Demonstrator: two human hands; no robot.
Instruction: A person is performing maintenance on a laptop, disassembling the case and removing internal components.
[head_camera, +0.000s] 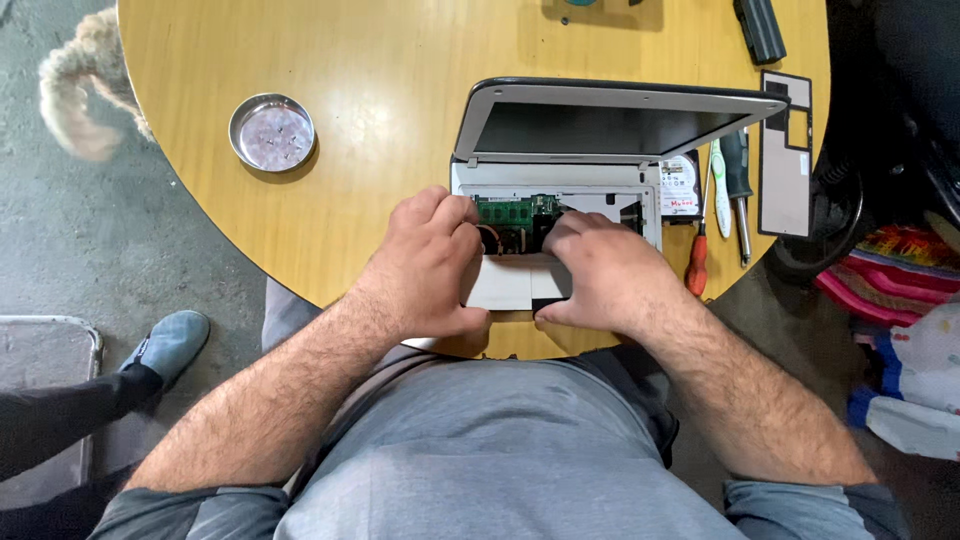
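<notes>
A small silver laptop (600, 120) lies on the round wooden table (380, 70), lid partly up, its base opened so a green circuit board (515, 210) shows. My left hand (425, 265) rests on the base's left part, fingers curled at the board's edge. My right hand (595, 270) lies on the right part, fingers reaching into the open bay, thumb at the front edge. Neither hand visibly holds a tool.
A round metal dish (271, 132) with small screws sits to the left. Screwdrivers (735, 190), a hard drive (681, 188), a grey cover panel (787, 155) and a black battery (760, 28) lie to the right. Another person's leg and shoe (165, 345) and a dog (85, 85) are left.
</notes>
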